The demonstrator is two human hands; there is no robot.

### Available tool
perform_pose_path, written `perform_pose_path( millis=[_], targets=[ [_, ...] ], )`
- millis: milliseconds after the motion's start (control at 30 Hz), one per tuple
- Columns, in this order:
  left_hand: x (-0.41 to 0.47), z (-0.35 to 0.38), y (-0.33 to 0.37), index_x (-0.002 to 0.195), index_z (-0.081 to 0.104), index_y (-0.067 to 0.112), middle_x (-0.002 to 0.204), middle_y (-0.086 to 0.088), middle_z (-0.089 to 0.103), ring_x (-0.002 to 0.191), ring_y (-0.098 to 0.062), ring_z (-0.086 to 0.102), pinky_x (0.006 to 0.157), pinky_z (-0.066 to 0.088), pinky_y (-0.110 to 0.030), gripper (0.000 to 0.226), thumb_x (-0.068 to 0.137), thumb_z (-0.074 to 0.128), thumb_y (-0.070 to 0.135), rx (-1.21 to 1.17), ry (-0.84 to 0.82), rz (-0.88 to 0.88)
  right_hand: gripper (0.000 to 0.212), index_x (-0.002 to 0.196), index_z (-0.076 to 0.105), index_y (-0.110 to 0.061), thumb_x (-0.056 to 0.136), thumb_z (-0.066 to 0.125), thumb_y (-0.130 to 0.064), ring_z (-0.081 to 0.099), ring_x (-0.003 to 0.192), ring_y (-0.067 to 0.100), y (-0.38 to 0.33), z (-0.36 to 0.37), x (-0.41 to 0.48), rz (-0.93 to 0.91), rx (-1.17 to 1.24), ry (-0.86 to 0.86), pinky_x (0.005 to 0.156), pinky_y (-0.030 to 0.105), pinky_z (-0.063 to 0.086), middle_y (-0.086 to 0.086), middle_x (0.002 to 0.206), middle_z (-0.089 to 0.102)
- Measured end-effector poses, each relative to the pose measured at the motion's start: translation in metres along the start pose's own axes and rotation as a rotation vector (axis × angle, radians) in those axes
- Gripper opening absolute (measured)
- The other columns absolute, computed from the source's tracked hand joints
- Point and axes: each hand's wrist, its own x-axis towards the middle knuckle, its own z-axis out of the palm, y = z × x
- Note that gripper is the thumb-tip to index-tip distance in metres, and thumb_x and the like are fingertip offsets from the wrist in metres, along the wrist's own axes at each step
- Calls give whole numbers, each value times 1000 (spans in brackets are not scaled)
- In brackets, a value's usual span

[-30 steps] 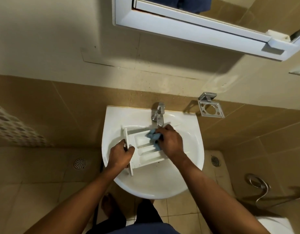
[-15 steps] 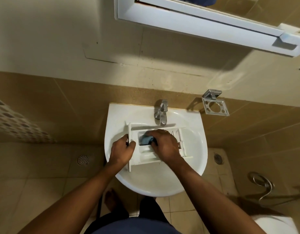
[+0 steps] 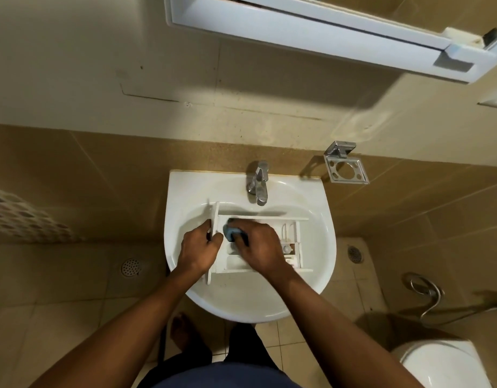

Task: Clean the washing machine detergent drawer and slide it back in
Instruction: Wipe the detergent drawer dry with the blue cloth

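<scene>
Drawer (image 3: pixel 290 235) lies in the sink (image 3: pixel 185 191), its long axis running left to right and its front panel (image 3: pixel 214 217) at the left end. The left hand (image 3: pixel 198 247) curls its fingers round that panel. The right hand (image 3: pixel 259 247), just beside it, presses a blue cloth (image 3: pixel 230 232) into the nearest compartment. One drawer, one cloth, one tap (image 3: pixel 258 183).

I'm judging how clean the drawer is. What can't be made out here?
Head view:
- Left compartments of the drawer: covered by the right hand and cloth.
- Leftover dirt there: too small, blurred.
- Its front face: edge-on, gripped by the left hand.
- The toilet: cut off by the bottom edge.
</scene>
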Motion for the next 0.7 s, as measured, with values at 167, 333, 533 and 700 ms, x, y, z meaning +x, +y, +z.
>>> perform_pose_path(
  millis=[167, 333, 533, 700],
  targets=[
    [0, -1, 2, 102, 68, 23, 66, 5, 61, 63, -12, 59, 57, 38, -25, 14, 97, 55, 24, -17, -15, 13, 25, 109, 75, -36, 85, 68, -30, 69, 98, 24, 40, -40, -1, 302, -304, -90, 76, 29, 48, -4, 105, 77],
    [1, -3, 0, 101, 69, 21, 65, 4, 59, 62, -13, 58, 56, 38, -25, 14, 97, 55, 21, -31, -4, -1, 19, 95, 68, -26, 77, 75, -28, 67, 78, 25, 37, -50, 1, 363, -149, 91, 64, 33, 52, -1, 83, 73],
    [2, -3, 0, 101, 65, 24, 68, 3, 61, 64, -13, 58, 57, 38, -28, 12, 97, 54, 20, -15, 11, 4, 15, 91, 77, -25, 79, 76, -17, 68, 82, 20, -2, 10, 11, 119, 10, 53, 69, 30, 49, -3, 90, 75],
    [-1, -2, 3, 103, 65, 26, 67, 3, 61, 64, -13, 59, 57, 40, -27, 12, 98, 54, 23, -18, -1, 2, 21, 100, 78, -25, 83, 67, -19, 70, 95, 31, 26, -9, 16, 256, -280, -75, 74, 30, 47, 3, 101, 78]
  ],
)
